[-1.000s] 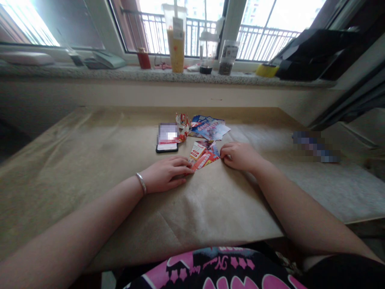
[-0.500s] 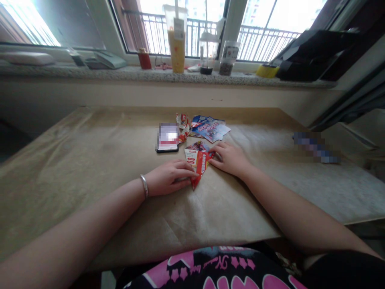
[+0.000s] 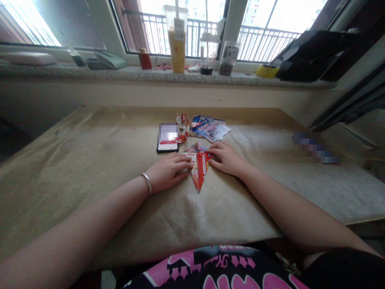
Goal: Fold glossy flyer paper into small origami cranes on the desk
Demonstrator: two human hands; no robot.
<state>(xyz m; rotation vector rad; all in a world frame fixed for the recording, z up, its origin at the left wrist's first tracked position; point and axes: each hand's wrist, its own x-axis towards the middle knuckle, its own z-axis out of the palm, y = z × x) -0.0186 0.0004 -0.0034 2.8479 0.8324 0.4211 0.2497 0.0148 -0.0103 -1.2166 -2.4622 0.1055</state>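
A folded sheet of printed paper (image 3: 199, 171), red and white with a kite-like outline, lies on the table with its sharp point towards me. My left hand (image 3: 168, 170), with a silver bangle at the wrist, has its fingertips on the paper's left edge and the thumb just below. At the right corner my right hand (image 3: 227, 158) pinches the edge between thumb and fingers. The far part of the paper shows a darker printed picture. Both hands rest low on the table.
Beyond the paper lie a phone (image 3: 167, 138), a folded red-and-white paper piece (image 3: 183, 122) and several blue printed leaflets (image 3: 212, 127). A blurred object (image 3: 315, 147) is at the right. Cups and a tall yellow drink (image 3: 177, 50) stand on the windowsill (image 3: 135, 74).
My left hand has shifted slightly up and left, off the lower part of the paper to its upper left edge. The paper's point has swung a little right; the right hand hardly moved.
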